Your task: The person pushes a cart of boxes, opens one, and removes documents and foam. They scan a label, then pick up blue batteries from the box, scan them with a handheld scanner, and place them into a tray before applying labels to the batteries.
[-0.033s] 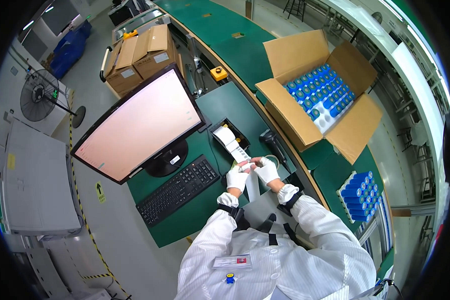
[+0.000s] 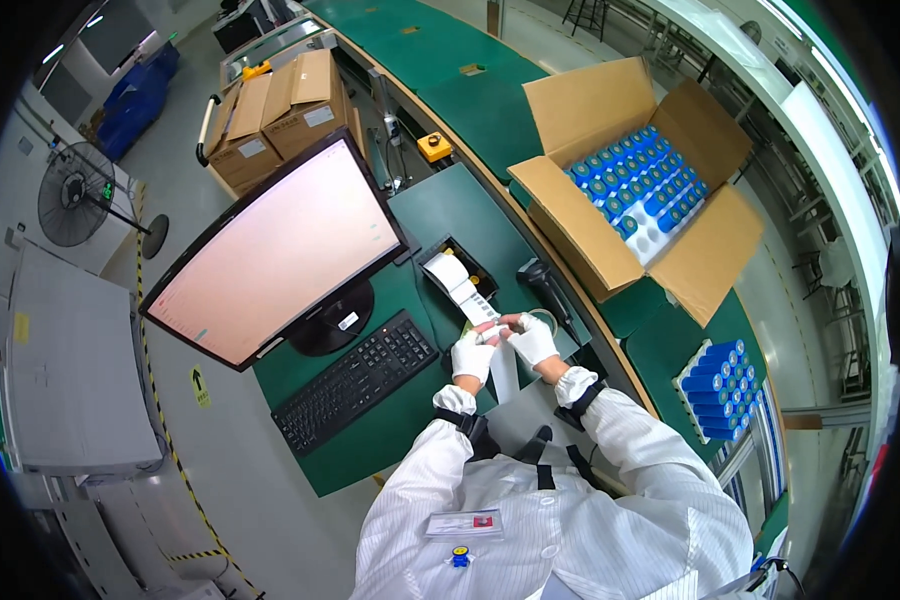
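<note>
A strip of white labels [image 2: 477,307] with small dark print runs from a roll [image 2: 447,268] in a black holder [image 2: 483,283] down to my hands. My left hand [image 2: 472,357], in a white glove with bare fingertips, is closed on the strip near its printed part. Right beside it my right hand [image 2: 532,341], gloved the same way, pinches the strip too, its fingertips almost touching those of the left. Below the hands a plain white length of backing strip [image 2: 506,376] hangs toward the table edge. The fingers partly hide the label between them.
Left of my hands stand a black keyboard [image 2: 355,380] and a large monitor [image 2: 275,250]. A handheld scanner [image 2: 547,290] and a tape roll [image 2: 545,319] lie to the right. Beyond are an open carton [image 2: 585,240] of blue cylinders and a block of blue cylinders [image 2: 715,390].
</note>
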The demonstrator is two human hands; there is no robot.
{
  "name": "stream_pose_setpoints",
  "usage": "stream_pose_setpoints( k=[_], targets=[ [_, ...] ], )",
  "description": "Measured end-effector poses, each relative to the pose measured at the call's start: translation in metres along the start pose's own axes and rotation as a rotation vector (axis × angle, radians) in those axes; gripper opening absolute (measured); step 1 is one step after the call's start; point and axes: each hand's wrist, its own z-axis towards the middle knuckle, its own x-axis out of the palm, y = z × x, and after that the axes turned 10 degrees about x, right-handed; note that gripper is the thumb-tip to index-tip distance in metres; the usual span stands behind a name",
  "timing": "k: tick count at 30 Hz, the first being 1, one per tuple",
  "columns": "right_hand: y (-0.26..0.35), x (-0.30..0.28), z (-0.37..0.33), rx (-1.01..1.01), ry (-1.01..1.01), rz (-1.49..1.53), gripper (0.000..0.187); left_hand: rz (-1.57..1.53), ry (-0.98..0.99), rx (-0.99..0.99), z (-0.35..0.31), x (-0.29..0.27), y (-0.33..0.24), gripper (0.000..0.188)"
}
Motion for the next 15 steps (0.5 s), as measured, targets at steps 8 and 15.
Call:
stream_pose_setpoints(
  k=[8,15],
  targets=[
    [0.014,-0.008,0.004,-0.129,-0.027,-0.224,0.018,-0.129,0.039,-0.02,0.01,-0.009,0.016,0.027],
    [0.014,-0.009,-0.011,-0.389,-0.19,-0.365,0.016,0.039,0.062,-0.072,0.012,-0.014,0.022,0.029]
  ],
)
